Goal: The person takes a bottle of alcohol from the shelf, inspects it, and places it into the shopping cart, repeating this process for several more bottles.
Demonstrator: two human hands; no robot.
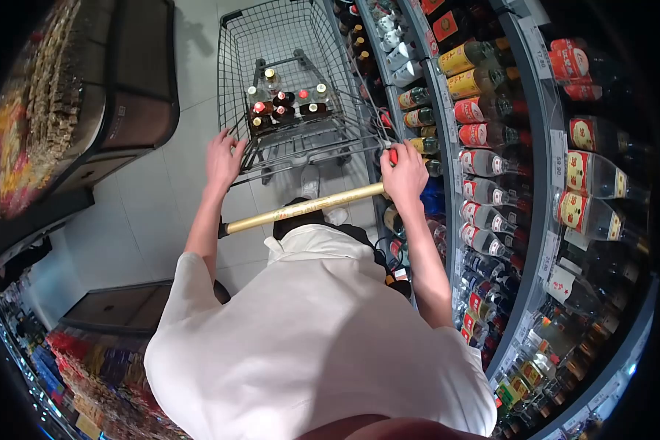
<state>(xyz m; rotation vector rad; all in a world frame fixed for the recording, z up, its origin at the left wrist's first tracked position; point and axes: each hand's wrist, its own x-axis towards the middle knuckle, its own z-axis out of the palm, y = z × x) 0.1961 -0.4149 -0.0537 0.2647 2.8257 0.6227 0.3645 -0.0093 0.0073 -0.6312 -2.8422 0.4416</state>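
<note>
Hands first, in the single head view. The left hand (224, 158) lies on the rear left corner of a wire shopping cart (286, 44), fingers hooked over the basket's rim. The right hand (405, 180) is closed around the right end of the cart's gold handle bar (301, 209), just below its red end cap (393, 155). The cart stands straight ahead of the person, whose white shirt (308, 330) fills the lower middle of the view.

A cluster of bottles (286, 103) stands upright at the near end of the basket, with red, white and gold caps. Their labels are too small to read.

Curved shelving (546, 125) on the right is packed with bottles. Higher up they carry yellow labels and red labels, and lower down they are clear glass with red-and-white labels. The lettering on them cannot be made out. White price tags (557, 158) sit along the shelf edges. One seems to read 58.90, though the figures are small.

The floor (147, 213) is pale tile, and the cart stands close beside the right-hand shelving. To the left is a dark display bin (125, 81) heaped with yellow and red packaged goods. Bright packets (88, 374) line another shelf at the lower left.
</note>
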